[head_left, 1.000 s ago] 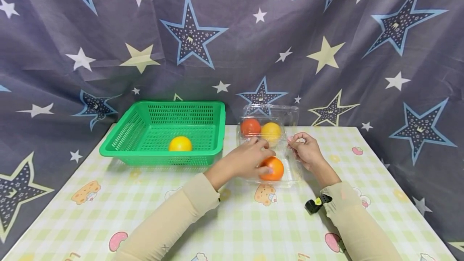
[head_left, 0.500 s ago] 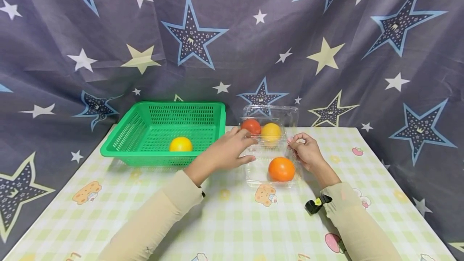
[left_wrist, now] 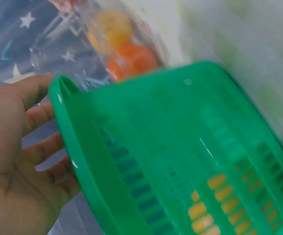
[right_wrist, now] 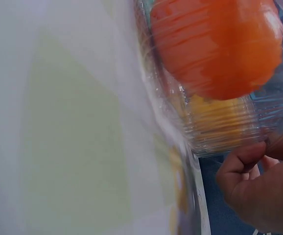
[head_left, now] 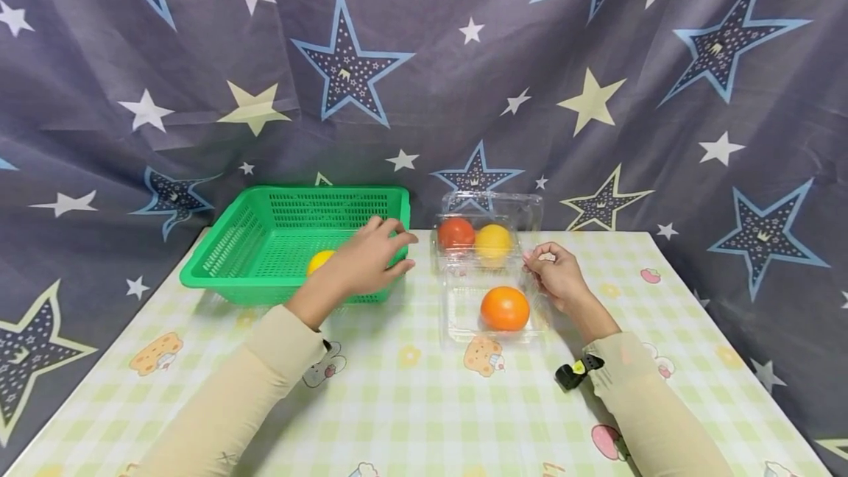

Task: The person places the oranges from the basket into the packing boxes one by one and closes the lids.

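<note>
My left hand (head_left: 364, 256) hovers over the right front corner of the green basket (head_left: 258, 284), fingers loosely bent and holding nothing. In the left wrist view it is beside the basket's rim (left_wrist: 69, 134). A yellow round fruit (head_left: 319, 262) lies in the basket, partly behind that hand. With thumb and fingertips my right hand (head_left: 559, 278) pinches the right edge of a clear plastic clamshell container (head_left: 461, 308). The container's near half holds an orange round fruit (head_left: 505, 308). In its far half, a red round fruit (head_left: 456, 232) sits beside a yellow-orange one (head_left: 493, 241).
A checked tablecloth (head_left: 424, 403) with cartoon prints covers the table. Behind the table's far edge hangs a dark curtain (head_left: 424, 94) with stars. A black strap (head_left: 578, 372) with a small device is on the right wrist.
My left hand has let go of the orange fruit in the container's near half and moved left to the basket. My right hand has stayed at the container's edge.
</note>
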`<state>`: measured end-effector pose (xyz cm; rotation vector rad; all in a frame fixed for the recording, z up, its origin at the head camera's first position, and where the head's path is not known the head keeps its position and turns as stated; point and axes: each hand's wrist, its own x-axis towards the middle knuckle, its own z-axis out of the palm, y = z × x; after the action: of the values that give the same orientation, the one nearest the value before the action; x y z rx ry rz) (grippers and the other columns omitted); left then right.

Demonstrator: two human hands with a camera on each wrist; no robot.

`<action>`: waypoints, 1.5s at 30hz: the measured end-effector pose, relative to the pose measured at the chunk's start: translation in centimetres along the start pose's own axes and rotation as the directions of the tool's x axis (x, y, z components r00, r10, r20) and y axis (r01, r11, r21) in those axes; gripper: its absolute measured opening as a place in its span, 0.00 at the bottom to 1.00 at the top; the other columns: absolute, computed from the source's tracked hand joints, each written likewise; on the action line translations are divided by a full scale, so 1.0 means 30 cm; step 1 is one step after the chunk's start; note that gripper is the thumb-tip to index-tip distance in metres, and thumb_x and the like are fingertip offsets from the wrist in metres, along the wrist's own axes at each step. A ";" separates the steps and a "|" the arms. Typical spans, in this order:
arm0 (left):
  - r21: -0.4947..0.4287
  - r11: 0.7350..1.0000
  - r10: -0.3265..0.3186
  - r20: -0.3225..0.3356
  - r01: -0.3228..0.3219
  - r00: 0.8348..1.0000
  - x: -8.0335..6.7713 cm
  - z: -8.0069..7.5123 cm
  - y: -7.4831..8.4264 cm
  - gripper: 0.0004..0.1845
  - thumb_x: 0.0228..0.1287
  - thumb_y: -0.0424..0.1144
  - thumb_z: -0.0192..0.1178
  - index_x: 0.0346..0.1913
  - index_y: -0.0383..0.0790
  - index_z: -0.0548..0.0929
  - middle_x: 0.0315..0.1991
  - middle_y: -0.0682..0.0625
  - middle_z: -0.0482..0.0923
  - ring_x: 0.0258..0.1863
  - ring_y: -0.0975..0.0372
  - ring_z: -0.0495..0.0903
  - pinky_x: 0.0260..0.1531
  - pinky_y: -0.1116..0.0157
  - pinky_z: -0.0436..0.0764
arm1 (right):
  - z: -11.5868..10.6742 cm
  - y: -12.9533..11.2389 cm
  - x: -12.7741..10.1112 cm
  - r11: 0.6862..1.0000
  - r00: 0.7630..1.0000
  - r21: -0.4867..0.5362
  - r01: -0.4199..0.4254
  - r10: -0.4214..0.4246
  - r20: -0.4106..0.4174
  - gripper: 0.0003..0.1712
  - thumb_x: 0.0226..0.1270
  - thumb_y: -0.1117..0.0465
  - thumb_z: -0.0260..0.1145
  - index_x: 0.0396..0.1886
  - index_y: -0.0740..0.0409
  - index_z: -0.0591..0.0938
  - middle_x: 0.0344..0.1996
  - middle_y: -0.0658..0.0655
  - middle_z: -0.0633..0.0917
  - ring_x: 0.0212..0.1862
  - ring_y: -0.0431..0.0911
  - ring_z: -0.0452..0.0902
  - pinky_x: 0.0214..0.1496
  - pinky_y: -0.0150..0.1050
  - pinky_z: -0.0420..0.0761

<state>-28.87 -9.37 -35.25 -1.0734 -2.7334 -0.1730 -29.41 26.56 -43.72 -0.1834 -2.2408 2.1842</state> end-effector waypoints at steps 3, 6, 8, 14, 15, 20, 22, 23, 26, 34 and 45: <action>-0.002 1.000 -0.019 -0.004 0.019 1.000 -0.021 -0.001 -0.041 0.23 0.75 0.53 0.58 0.65 0.46 0.80 0.62 0.44 0.74 0.52 0.50 0.69 0.52 0.51 0.73 | 0.002 -0.003 0.000 1.000 1.000 -0.009 0.000 0.000 0.002 0.08 0.76 0.62 0.63 0.39 0.56 0.71 0.25 0.50 0.85 0.17 0.36 0.65 0.17 0.29 0.64; -0.012 0.999 -0.043 -0.002 0.043 0.999 -0.040 0.000 -0.079 0.24 0.75 0.52 0.60 0.66 0.45 0.80 0.62 0.43 0.74 0.54 0.49 0.70 0.55 0.49 0.74 | 0.003 -0.002 0.001 1.000 1.000 -0.013 -0.001 0.001 0.002 0.08 0.77 0.61 0.63 0.39 0.56 0.71 0.25 0.51 0.85 0.17 0.36 0.64 0.17 0.29 0.63; -0.015 0.998 -0.059 -0.002 0.059 0.998 -0.050 0.003 -0.102 0.24 0.74 0.52 0.60 0.66 0.45 0.80 0.61 0.43 0.74 0.54 0.48 0.70 0.55 0.48 0.74 | 0.003 -0.001 0.001 1.000 1.000 -0.014 -0.002 0.002 0.003 0.08 0.77 0.62 0.63 0.39 0.57 0.71 0.26 0.51 0.85 0.17 0.36 0.64 0.17 0.29 0.62; -0.009 0.993 -0.120 0.019 0.120 0.993 -0.073 -0.001 -0.158 0.24 0.74 0.52 0.61 0.67 0.47 0.79 0.62 0.43 0.74 0.56 0.47 0.70 0.56 0.46 0.74 | 0.002 -0.002 -0.003 1.000 1.000 -0.009 -0.010 0.010 -0.002 0.07 0.77 0.63 0.62 0.40 0.57 0.71 0.28 0.54 0.86 0.17 0.36 0.65 0.18 0.29 0.63; -0.008 0.991 -0.133 0.026 0.133 0.991 -0.077 -0.001 -0.168 0.25 0.74 0.53 0.60 0.67 0.47 0.79 0.63 0.42 0.73 0.57 0.47 0.70 0.56 0.46 0.73 | 0.002 -0.002 -0.002 1.000 1.000 -0.009 -0.011 0.011 -0.002 0.07 0.77 0.63 0.62 0.40 0.57 0.71 0.29 0.55 0.86 0.17 0.36 0.65 0.18 0.29 0.64; -0.015 0.980 -0.196 0.066 0.198 0.978 -0.092 -0.007 -0.207 0.26 0.73 0.53 0.61 0.68 0.46 0.78 0.64 0.40 0.73 0.57 0.45 0.70 0.57 0.44 0.73 | 0.003 -0.002 -0.002 1.000 1.000 -0.006 -0.012 0.012 -0.002 0.07 0.77 0.63 0.62 0.40 0.57 0.71 0.29 0.56 0.87 0.17 0.36 0.65 0.18 0.29 0.64; -0.017 0.973 -0.228 0.089 0.230 0.970 -0.098 -0.010 -0.219 0.27 0.73 0.53 0.62 0.69 0.45 0.77 0.65 0.38 0.72 0.58 0.44 0.69 0.56 0.43 0.73 | 0.003 -0.002 -0.002 1.000 1.000 -0.006 -0.010 0.010 0.000 0.08 0.77 0.62 0.63 0.40 0.57 0.71 0.28 0.55 0.86 0.17 0.36 0.64 0.18 0.29 0.63; -0.014 0.969 -0.242 0.100 0.245 0.965 -0.100 -0.011 -0.226 0.28 0.73 0.53 0.62 0.70 0.45 0.77 0.65 0.38 0.71 0.58 0.43 0.69 0.56 0.42 0.74 | 0.003 -0.001 -0.002 1.000 1.000 -0.008 -0.008 0.008 0.002 0.08 0.77 0.62 0.63 0.40 0.57 0.71 0.28 0.54 0.86 0.17 0.36 0.64 0.17 0.29 0.63; -0.020 0.958 -0.280 0.133 0.285 0.951 -0.107 -0.017 -0.240 0.29 0.72 0.53 0.62 0.70 0.44 0.76 0.66 0.35 0.70 0.59 0.42 0.69 0.57 0.41 0.74 | 0.004 0.000 -0.001 1.000 1.000 -0.009 -0.004 0.004 0.003 0.08 0.77 0.61 0.63 0.40 0.57 0.71 0.27 0.52 0.86 0.16 0.36 0.63 0.17 0.29 0.63; -0.080 0.934 -0.320 0.241 0.347 0.916 -0.113 -0.033 -0.264 0.33 0.70 0.57 0.63 0.70 0.40 0.76 0.70 0.30 0.66 0.67 0.32 0.65 0.61 0.34 0.69 | 0.003 0.000 -0.003 1.000 1.000 -0.010 0.005 -0.004 0.007 0.09 0.77 0.62 0.63 0.40 0.58 0.71 0.26 0.52 0.86 0.17 0.36 0.64 0.18 0.29 0.64; -0.047 0.922 -0.335 0.400 0.384 0.853 -0.093 -0.025 -0.283 0.33 0.68 0.57 0.65 0.67 0.37 0.78 0.65 0.33 0.73 0.66 0.40 0.70 0.59 0.42 0.74 | 0.002 -0.002 -0.003 1.000 1.000 -0.017 0.014 -0.014 0.007 0.09 0.77 0.61 0.63 0.39 0.57 0.71 0.27 0.54 0.86 0.17 0.36 0.65 0.18 0.29 0.64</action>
<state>-32.57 -17.53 -35.45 -0.6587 -3.3084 -0.2091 -29.32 26.48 -43.67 -0.1598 -2.2577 2.1636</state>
